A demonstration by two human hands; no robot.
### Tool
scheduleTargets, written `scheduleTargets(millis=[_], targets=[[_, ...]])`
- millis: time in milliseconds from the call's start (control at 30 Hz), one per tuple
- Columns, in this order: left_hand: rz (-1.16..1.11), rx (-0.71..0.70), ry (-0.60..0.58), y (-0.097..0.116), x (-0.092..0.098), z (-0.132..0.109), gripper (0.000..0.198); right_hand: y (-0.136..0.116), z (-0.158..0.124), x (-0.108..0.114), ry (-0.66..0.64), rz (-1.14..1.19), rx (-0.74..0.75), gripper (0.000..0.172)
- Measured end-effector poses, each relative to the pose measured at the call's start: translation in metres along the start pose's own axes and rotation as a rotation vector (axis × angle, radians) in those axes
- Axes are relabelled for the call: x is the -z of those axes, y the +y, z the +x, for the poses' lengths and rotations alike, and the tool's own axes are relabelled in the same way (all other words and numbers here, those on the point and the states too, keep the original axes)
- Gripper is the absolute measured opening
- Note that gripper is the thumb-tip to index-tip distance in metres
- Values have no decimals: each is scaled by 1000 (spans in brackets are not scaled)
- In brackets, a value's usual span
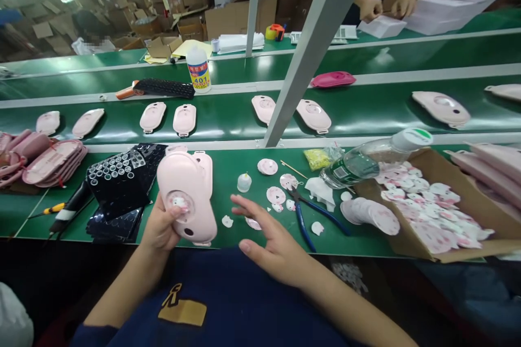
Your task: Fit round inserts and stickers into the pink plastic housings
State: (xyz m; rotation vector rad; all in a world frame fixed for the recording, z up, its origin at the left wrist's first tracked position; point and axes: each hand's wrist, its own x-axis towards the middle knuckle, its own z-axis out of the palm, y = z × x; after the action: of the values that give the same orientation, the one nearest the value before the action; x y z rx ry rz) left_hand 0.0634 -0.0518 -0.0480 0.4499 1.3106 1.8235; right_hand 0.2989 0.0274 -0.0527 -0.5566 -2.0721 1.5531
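Note:
My left hand [160, 225] grips a pale pink plastic cover [185, 173] by its lower left edge. The thumb lies on a small white character piece in the cover's round recess. Behind it, another pink cover [206, 171] partly shows. Off to the right, my right hand [271, 238] hovers over the bench with its fingers apart and nothing in them. Close to it are a small translucent cap [244, 181], a white cut-out piece [227, 221] and blue-handled pliers [301, 222]. Round printed discs [275, 195] lie beyond the fingers.
A cardboard box [407, 236] of white-and-pink pieces stands right, beside a tilted plastic bottle [358, 162]. Black sheets [118, 179] and stacked pink parts [57, 165] lie left. A grey post [313, 49] rises ahead. Pink covers [185, 119] rest along the green belt; another person's hands [386, 8] work behind.

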Motion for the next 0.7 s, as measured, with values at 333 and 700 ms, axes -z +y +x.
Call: scheduleTargets(millis=[333, 700], targets=[[12, -246, 107, 33, -11, 78, 61, 27, -41, 29, 159, 33, -75, 43], [166, -94, -86, -3, -84, 226, 52, 35, -56, 53, 291, -39, -178, 40]])
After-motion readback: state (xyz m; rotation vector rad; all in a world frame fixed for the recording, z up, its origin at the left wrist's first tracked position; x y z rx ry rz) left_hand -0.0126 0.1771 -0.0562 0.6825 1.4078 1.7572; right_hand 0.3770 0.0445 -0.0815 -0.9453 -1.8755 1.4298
